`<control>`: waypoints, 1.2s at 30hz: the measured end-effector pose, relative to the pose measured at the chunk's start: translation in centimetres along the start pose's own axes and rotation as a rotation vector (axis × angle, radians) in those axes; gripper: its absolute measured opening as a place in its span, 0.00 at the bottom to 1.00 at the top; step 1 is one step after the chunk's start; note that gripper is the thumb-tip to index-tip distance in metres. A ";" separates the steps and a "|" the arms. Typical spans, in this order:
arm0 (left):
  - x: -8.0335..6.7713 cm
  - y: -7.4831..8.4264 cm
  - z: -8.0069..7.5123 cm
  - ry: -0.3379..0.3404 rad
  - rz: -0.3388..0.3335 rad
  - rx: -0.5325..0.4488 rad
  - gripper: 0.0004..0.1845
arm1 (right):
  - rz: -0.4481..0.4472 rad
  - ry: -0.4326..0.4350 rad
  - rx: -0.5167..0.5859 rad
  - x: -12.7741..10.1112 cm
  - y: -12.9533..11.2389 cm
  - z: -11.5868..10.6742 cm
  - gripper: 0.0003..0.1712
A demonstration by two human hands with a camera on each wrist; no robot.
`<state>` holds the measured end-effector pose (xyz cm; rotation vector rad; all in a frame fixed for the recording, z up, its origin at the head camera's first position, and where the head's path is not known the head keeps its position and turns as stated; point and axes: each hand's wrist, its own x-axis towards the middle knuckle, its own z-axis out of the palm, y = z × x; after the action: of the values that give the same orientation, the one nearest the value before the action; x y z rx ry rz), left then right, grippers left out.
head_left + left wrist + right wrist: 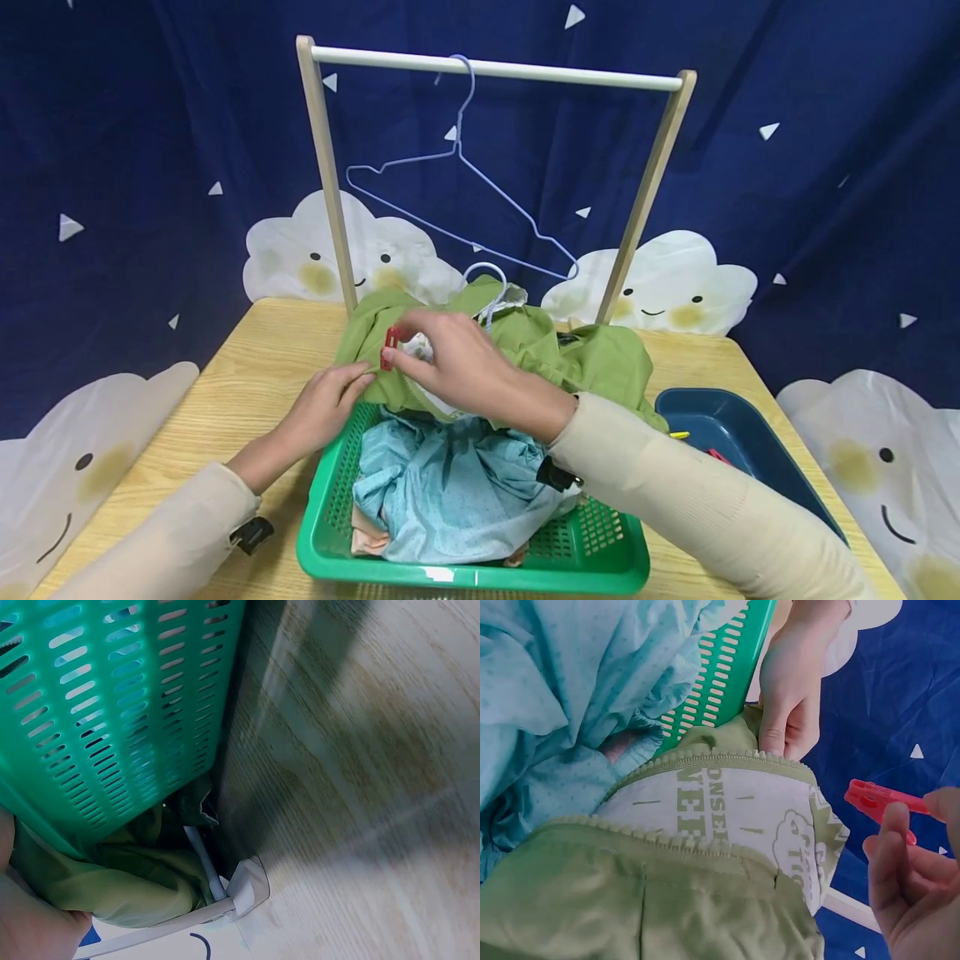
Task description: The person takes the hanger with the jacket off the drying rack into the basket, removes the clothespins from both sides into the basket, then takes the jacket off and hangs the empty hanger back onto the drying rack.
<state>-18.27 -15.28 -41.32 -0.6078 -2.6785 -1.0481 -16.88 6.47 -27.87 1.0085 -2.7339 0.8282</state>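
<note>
A green zip jacket (600, 362) lies bunched at the back of the table, over the basket's far rim. Its zipper stands open on a white printed lining (697, 802) in the right wrist view, and a pale hanger hook (486, 268) pokes up from it. My left hand (324, 406) pinches the jacket's edge at the left, seen also as green cloth (142, 877) by the fingers in the left wrist view. Between thumb and fingers my right hand (465, 367) holds a red clothespin (885, 801), just beside the jacket and near the left hand.
A green basket (480, 577) in front holds a light-blue garment (450, 492). Behind stands a rack with a white rail (570, 73), from which a lilac hanger (517, 208) hangs. At right, a dark blue tub (720, 400) contains small coloured pieces.
</note>
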 end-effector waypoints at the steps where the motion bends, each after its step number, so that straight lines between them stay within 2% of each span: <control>1: 0.0 0.0 0.0 -0.001 0.002 0.001 0.10 | -0.010 0.001 0.016 -0.2 0.0 -0.2 0.11; 6: 0.1 0.0 0.0 -0.009 0.004 0.003 0.10 | -0.009 -0.037 0.108 -1.5 -0.1 -0.9 0.15; 12: 0.0 0.0 0.1 0.001 0.007 0.001 0.10 | -0.017 -0.051 0.158 -3.1 0.4 -1.4 0.14; 20: 0.0 0.2 0.1 0.003 0.017 -0.012 0.13 | -0.009 -0.037 0.167 -5.2 1.3 -2.2 0.11; 29: 0.1 0.3 0.1 0.003 0.028 -0.011 0.16 | 0.097 -0.034 0.216 -7.1 2.6 -2.6 0.11; 36: 0.0 0.2 0.1 0.010 0.025 -0.011 0.15 | 0.093 -0.006 0.210 -8.2 3.8 -3.3 0.12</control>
<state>-18.17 -15.04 -41.26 -0.6349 -2.6510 -1.0577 -13.22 15.26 -29.11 0.9238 -2.7613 1.1491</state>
